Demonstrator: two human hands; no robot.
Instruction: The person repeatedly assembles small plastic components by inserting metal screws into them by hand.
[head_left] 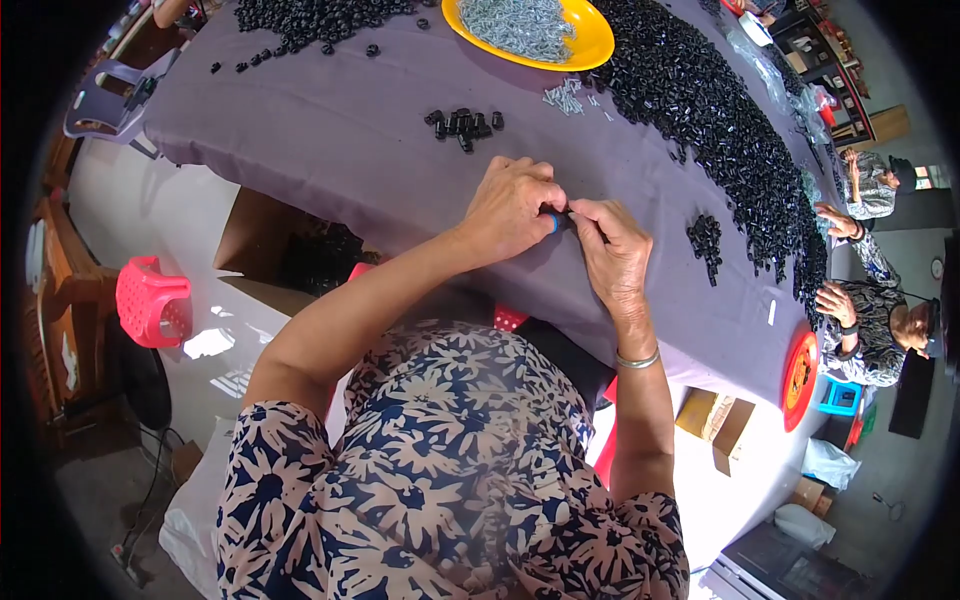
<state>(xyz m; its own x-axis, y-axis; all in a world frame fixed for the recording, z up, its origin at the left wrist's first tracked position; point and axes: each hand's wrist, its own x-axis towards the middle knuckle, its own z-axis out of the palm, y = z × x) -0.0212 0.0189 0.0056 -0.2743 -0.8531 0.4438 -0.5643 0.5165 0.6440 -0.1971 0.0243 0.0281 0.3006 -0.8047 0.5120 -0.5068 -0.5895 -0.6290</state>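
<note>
My left hand and my right hand meet above the near edge of a purple-grey cloth-covered table. Both are closed in a pinch, fingertips almost touching. Between them shows a tiny dark piece, mostly covered by the fingers. A bit of blue shows at my left fingertips. Just beyond my left hand lies a small cluster of black plastic parts. To the right of my right hand is another small group of black pieces. Loose silver screws lie farther off.
A yellow dish of screws stands at the far side. Large heaps of black parts spread along the right and far left. A red tray sits at the right edge. Two people work at right. A pink stool stands on the floor left.
</note>
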